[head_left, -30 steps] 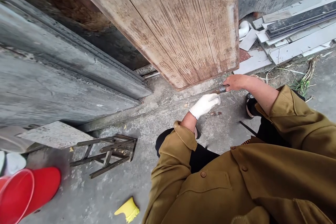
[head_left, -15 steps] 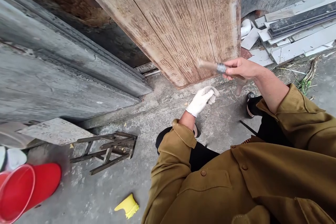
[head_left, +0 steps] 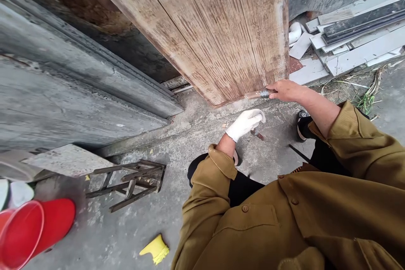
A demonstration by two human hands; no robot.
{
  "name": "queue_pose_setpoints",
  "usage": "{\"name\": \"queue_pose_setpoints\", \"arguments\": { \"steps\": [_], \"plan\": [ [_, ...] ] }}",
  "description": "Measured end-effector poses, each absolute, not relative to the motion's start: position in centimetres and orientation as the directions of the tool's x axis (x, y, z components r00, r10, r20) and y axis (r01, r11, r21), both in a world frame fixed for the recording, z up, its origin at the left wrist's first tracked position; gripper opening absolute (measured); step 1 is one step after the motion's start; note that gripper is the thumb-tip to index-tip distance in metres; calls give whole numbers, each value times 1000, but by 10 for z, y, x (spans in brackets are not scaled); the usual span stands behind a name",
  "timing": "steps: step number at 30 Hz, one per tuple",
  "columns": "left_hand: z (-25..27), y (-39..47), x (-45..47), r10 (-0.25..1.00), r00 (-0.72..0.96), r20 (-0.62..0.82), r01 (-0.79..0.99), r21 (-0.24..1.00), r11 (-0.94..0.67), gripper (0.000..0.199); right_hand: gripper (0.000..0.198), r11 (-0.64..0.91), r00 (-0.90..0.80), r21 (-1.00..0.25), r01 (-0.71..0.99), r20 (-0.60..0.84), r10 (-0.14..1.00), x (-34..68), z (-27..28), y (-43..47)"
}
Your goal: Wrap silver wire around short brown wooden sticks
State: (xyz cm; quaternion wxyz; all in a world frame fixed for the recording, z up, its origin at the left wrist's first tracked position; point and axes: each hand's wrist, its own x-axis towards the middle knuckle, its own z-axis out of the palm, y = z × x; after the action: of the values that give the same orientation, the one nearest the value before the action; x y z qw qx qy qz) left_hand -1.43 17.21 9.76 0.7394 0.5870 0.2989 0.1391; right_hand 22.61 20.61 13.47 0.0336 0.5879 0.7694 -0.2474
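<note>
My bare right hand is closed round a slim tool bound with silvery wire; its tan end meets the bottom edge of the upright wooden plank door. Whether that end is bristle or wood, I cannot tell. My left hand, in a white glove, hovers above the concrete just below the door with its fingers curled. What lies inside them, if anything, is hidden. Past its fingertips shows a brown, partly wire-wound stick end; I cannot tell whether the glove touches it.
White boards and dark strips are piled at the right by the wall, with dry plant stems below. A small wooden stool lies on its side at the left. A red bucket and a yellow piece are nearer.
My right hand has come down with the wire-bound tool, whose tan end moved from the door's face to its bottom edge. The left glove has shifted slightly, and the brown stick end now shows.
</note>
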Motion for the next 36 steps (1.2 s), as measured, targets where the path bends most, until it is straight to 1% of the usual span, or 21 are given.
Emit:
{"name": "queue_pose_setpoints", "arguments": {
  "steps": [2, 4, 6, 7, 8, 10, 12, 14, 16, 18, 19, 21, 23, 24, 25, 27, 29, 30, 31, 33, 36],
  "plan": [
    [99, 171, -16, 545, 784, -296, 170, 948, 270, 44, 35, 247, -411, -366, 897, -485, 772, 228, 138, 205],
    [98, 171, -19, 546, 781, -304, 183, 947, 265, 43, 29, 249, -527, -476, 844, -646, 552, 231, 141, 203],
    [96, 172, -21, 553, 782, -287, 164, 951, 261, 43, 31, 172, -658, -641, 748, -685, 312, 234, 145, 201],
    [94, 173, -21, 563, 782, -269, 144, 956, 256, 44, 36, 120, -727, -724, 679, -640, 248, 235, 147, 200],
    [92, 174, -22, 581, 775, -249, 119, 960, 253, 45, 41, 73, -792, -803, 591, -561, 240, 237, 150, 199],
    [88, 176, -21, 632, 743, -220, 74, 966, 249, 46, 48, 17, -852, -919, 395, -359, 380, 239, 155, 197],
    [85, 177, -19, 669, 713, -211, 54, 967, 248, 45, 48, 9, -781, -975, 221, -172, 600, 239, 159, 196],
    [85, 177, -17, 679, 710, -188, 34, 972, 233, 43, 44, 37, -631, -993, 113, -43, 775, 237, 161, 196],
    [88, 176, -15, 665, 730, -160, 20, 977, 213, 41, 40, 70, -481, -985, 157, -14, 877, 232, 159, 197],
    [93, 175, -15, 628, 761, -163, 45, 979, 199, 37, 40, 76, -349, -921, 381, -67, 935, 228, 155, 200],
    [95, 175, -15, 607, 774, -180, 84, 979, 184, 32, 41, 69, -294, -843, 534, -109, 949, 226, 152, 201],
    [99, 176, -17, 579, 785, -219, 169, 976, 139, 22, 42, 75, -251, -607, 791, -210, 945, 225, 146, 203],
    [100, 179, -20, 565, 787, -248, 233, 967, 101, 16, 37, 141, -313, -413, 900, -386, 868, 226, 142, 204],
    [99, 180, -21, 553, 790, -265, 257, 962, 94, 14, 33, 184, -363, -370, 911, -507, 782, 227, 142, 204],
    [98, 181, -21, 535, 795, -284, 274, 956, 100, 13, 30, 223, -420, -372, 901, -623, 660, 229, 142, 204],
    [95, 182, -21, 485, 809, -333, 289, 943, 164, 13, 28, 246, -540, -481, 841, -755, 372, 231, 143, 203],
    [93, 182, -20, 440, 816, -375, 279, 922, 268, 16, 38, 179, -686, -662, 728, -707, 173, 233, 145, 201],
    [91, 181, -20, 430, 815, -388, 265, 910, 319, 20, 46, 123, -760, -751, 648, -632, 151, 233, 146, 200],
    [90, 180, -19, 427, 813, -396, 250, 900, 358, 24, 52, 70, -821, -825, 561, -543, 178, 232, 147, 199],
    [88, 178, -19, 463, 804, -375, 191, 898, 396, 32, 57, 7, -881, -926, 377, -356, 310, 229, 145, 197],
    [86, 176, -20, 610, 746, -268, -9, 911, 412, 42, 51, -69, -847, -993, 97, -119, 517, 222, 139, 193]
  ]
}}
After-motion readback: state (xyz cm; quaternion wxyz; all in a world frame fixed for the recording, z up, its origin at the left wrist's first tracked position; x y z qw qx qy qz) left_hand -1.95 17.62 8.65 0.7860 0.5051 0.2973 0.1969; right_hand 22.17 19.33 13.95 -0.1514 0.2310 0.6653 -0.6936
